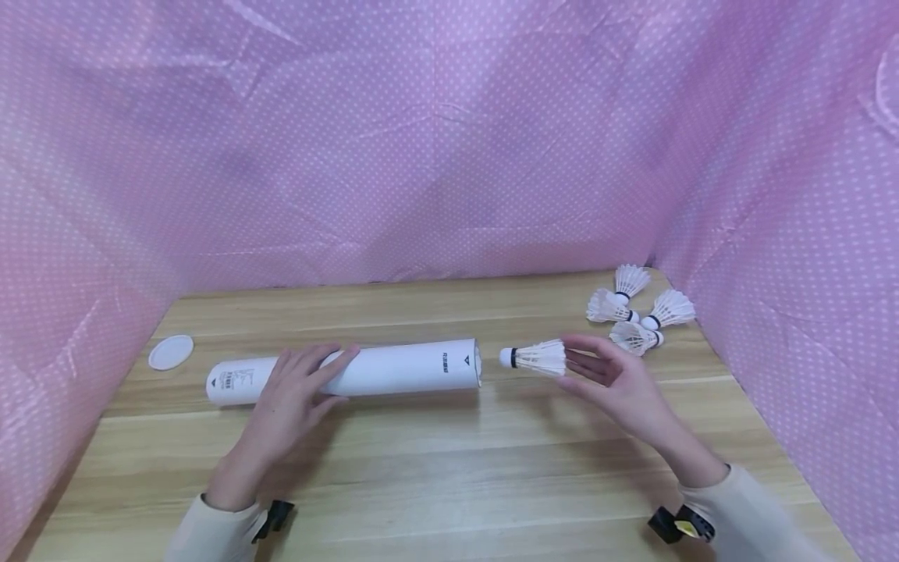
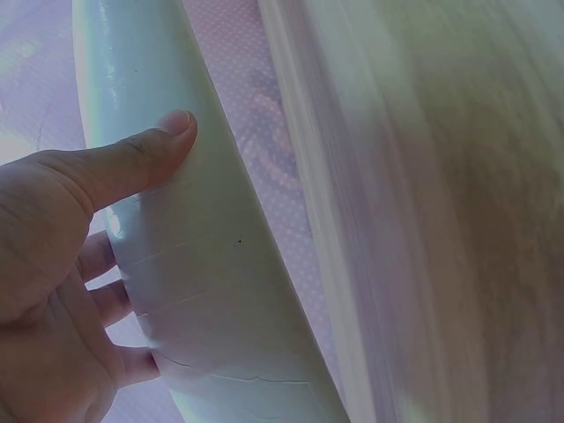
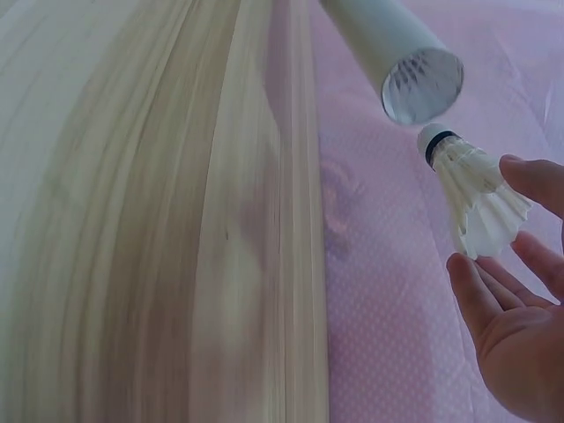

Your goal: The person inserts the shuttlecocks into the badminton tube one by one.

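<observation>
My left hand [image 1: 286, 402] grips a white shuttlecock tube [image 1: 407, 369] that lies sideways above the wooden table, thumb on the near side and fingers over the top. In the right wrist view the tube's open end [image 3: 423, 86] faces right, with feather tips visible inside. My right hand [image 1: 635, 402] pinches a white shuttlecock [image 1: 541, 358] by its feather skirt, between thumb and fingers. The shuttlecock's cork points left at the tube's mouth, a short gap apart. In the left wrist view the thumb [image 2: 145, 159] lies along the tube's surface.
Several loose shuttlecocks [image 1: 635, 338] lie in a cluster at the table's back right. A round white lid [image 1: 171, 353] lies at the far left of the wooden table [image 1: 421, 476]. Pink dotted cloth [image 1: 435, 156] hangs around the back and sides.
</observation>
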Motion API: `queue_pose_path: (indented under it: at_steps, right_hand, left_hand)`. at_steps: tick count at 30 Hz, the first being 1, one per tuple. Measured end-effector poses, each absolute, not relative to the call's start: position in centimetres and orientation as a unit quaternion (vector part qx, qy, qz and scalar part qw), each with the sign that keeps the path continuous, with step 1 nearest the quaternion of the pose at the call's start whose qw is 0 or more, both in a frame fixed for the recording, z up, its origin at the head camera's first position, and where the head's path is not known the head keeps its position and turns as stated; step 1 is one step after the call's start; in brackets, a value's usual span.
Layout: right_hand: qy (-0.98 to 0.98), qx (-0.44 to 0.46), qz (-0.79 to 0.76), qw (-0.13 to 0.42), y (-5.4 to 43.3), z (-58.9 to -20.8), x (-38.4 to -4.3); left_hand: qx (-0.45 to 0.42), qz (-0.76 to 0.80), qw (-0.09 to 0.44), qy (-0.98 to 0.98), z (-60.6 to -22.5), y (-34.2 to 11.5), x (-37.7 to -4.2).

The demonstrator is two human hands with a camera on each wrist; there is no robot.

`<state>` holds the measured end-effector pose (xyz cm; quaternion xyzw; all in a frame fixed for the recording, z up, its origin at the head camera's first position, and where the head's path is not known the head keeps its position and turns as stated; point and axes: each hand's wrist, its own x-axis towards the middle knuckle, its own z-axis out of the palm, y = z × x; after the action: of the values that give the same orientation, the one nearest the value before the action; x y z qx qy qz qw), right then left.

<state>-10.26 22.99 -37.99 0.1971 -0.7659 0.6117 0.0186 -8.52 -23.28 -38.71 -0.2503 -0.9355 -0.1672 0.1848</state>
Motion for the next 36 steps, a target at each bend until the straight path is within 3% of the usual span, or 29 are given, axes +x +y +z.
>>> queue_pose_path:
  at_steps: [19, 36]
  right_hand:
    - [-0.737, 0.221, 0.637, -0.051, 18.1, -37.6, -10.6]
    - [-0.753, 0.211, 0.621, -0.053, 16.6, -37.8, -11.3]
  left_hand:
    - [-0.259, -0.17, 0.188, -0.932, -38.6, -22.9, -8.5]
    - [-0.263, -0.17, 0.189, -0.931, -38.3, -22.7, -8.7]
